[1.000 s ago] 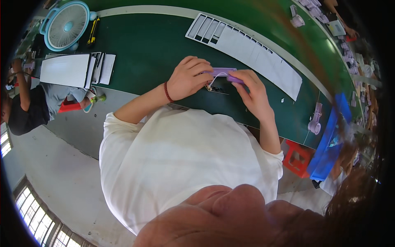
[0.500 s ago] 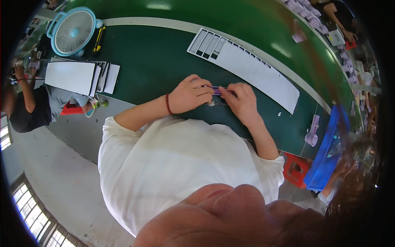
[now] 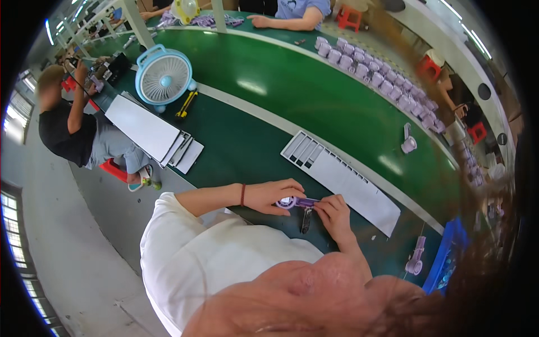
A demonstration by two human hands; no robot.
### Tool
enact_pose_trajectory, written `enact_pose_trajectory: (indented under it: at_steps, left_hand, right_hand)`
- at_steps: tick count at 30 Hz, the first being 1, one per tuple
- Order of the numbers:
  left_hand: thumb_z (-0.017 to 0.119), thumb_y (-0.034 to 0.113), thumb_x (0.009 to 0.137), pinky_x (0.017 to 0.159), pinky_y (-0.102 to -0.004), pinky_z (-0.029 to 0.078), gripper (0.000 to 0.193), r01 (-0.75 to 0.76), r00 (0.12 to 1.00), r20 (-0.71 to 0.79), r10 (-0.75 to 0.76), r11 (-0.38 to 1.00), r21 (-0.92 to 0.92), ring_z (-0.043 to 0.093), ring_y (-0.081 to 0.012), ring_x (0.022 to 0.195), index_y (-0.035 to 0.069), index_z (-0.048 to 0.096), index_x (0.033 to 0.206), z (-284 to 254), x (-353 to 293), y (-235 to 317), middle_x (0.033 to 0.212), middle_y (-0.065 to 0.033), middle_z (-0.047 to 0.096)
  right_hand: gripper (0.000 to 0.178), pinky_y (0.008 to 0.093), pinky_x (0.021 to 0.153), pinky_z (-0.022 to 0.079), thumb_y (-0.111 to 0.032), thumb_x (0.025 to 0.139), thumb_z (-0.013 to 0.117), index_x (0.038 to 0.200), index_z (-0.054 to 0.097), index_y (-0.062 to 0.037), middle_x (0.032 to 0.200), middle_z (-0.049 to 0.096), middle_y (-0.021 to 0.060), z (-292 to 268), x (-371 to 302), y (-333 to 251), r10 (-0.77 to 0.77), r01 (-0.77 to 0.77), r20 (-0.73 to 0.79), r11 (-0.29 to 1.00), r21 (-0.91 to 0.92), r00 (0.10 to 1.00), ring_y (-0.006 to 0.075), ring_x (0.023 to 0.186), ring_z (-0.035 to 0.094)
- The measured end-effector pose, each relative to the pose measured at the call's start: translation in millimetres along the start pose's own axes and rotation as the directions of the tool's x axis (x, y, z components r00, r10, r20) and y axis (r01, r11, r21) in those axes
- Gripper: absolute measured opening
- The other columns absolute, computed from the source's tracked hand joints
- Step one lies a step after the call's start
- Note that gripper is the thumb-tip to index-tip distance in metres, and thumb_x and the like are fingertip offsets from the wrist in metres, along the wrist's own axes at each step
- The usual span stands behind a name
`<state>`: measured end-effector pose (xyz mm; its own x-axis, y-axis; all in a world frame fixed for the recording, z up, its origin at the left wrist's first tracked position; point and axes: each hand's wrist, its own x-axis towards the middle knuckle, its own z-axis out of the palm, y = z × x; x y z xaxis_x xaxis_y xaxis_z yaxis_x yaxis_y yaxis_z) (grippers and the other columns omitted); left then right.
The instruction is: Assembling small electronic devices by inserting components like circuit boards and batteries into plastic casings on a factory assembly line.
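Between my two hands is a purple handheld fan (image 3: 306, 203) with a round head and a short handle. My left hand (image 3: 268, 196) is closed round the head, whose pale middle faces up. At the handle end, the fingertips of my right hand (image 3: 333, 212) pinch the fan. Just below it on the dark green bench lies a small dark, narrow piece (image 3: 306, 221), its kind unclear. Another purple fan (image 3: 415, 256) rests on the bench to the right of my right hand.
Beyond my hands lies a long white slotted tray (image 3: 348, 185). At left are a stack of white panels (image 3: 143, 126), a blue desk fan (image 3: 164, 81) and a yellow cutter (image 3: 187, 104). A blue bin (image 3: 443, 255) stands right. Several purple parts (image 3: 387, 84) line the far side of the green belt (image 3: 252, 67).
My view has tilted up, showing more of the belt and the people beyond. The fan's round head, mostly hidden by my fingers before, now shows between my hands.
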<state>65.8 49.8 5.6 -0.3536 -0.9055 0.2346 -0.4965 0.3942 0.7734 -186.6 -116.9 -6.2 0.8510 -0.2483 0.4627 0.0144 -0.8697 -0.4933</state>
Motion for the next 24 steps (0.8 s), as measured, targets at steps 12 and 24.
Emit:
enact_pose_trajectory:
  at_steps: [12, 24]
  left_hand:
    - [0.070, 0.019, 0.097, 0.108, -0.0472, 0.050, 0.030, 0.049, 0.962, -0.254, 0.096, 0.858, 0.511, 0.056, -0.0389, 0.132, 0.005, 0.067, 0.123, -42, 17, -111, 0.139, -0.0177, 0.060]
    - [0.078, 0.018, 0.088, 0.084, -0.0418, 0.054, 0.014, 0.063, 0.952, -0.301, 0.064, 0.918, 0.393, 0.064, -0.0279, 0.098, 0.012, 0.072, 0.100, -20, 1, -87, 0.102, -0.0050, 0.067]
  right_hand:
    - [0.011, 0.0436, 0.081, 0.056, -0.008, 0.094, 0.069, 0.104, 0.072, -0.0042, 0.104, 0.067, 0.0125, 56, 105, 35, -0.006, 0.009, 0.044, 0.998, -0.069, 0.999, 0.0353, 0.097, 0.068]
    - [0.009, 0.0427, 0.077, 0.055, -0.007, 0.088, 0.074, 0.097, 0.074, -0.0046, 0.095, 0.068, 0.0111, 49, 106, 36, 0.017, -0.082, 0.376, 0.984, 0.158, 0.926, 0.0345, 0.088, 0.069]
